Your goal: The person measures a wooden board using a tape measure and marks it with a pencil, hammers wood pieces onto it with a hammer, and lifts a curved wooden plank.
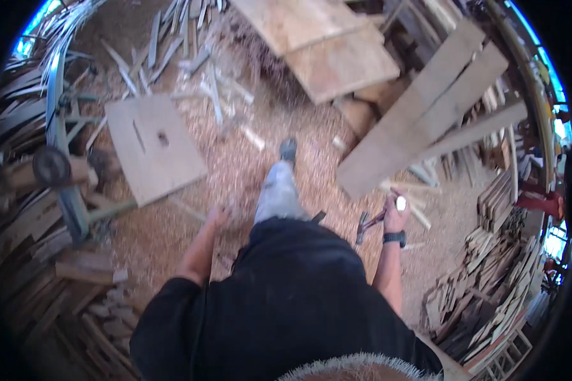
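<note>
Hammer (364, 226) in right hand (396, 218), left hand (218, 216) lowered beside leg (278, 195)

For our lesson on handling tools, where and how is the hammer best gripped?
Probably by its handle, coming from the person's right, as the right hand does. The hammer has its head out to the left of the fist, and the slim handle runs rightward into it, so hands can wrap around it away from the head.
</note>
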The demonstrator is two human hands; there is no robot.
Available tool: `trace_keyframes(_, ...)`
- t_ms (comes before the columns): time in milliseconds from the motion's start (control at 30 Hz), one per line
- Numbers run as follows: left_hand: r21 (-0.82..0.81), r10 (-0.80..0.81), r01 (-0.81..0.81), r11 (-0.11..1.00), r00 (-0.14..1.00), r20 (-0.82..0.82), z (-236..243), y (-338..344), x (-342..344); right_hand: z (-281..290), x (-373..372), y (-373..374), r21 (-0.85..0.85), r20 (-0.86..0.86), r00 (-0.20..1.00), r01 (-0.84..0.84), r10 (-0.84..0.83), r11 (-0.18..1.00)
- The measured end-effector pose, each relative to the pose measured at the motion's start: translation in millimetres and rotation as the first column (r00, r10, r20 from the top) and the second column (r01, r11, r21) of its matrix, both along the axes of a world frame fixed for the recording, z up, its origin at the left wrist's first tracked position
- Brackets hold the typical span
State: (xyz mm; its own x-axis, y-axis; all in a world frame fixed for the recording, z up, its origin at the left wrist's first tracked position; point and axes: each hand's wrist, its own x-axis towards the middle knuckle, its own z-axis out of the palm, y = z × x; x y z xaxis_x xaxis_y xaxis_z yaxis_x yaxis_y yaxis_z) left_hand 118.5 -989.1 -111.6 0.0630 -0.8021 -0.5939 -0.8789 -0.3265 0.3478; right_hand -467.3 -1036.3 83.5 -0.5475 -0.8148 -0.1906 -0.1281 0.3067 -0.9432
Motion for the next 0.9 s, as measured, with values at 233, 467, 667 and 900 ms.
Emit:
trace_keyframes(233, -0.130, 0.212, -0.248, 0.960, 0.947, -0.240, 54.0, -235.5, -36.3, 124.7, 35.9, -232.8, -0.189, -0.035, 0.999, -0.017, 0.010, 0.982)
trace_keyframes(467, -0.478, 0.164, -0.421, 0.771, 0.856, -0.490, 102.9, -453.1, -133.7, 152.7, 58.9, -434.8, -0.521, 0.110, 0.993, 0.016, 0.049, 0.853)
trace_keyframes(667, -0.460, 0.216, -0.477, 0.749, 0.832, -0.511, 102.1, -584.0, -187.8, 101.8, 86.4, -590.7, -0.483, 0.281, 0.960, 0.123, 0.021, 0.867)
trace_keyframes(900, -0.460, 0.229, -0.500, 0.734, 0.819, -0.526, 93.4, -674.8, -222.8, 60.7, 84.7, -669.4, -0.512, 0.229, 0.918, -0.169, 0.323, 0.842)
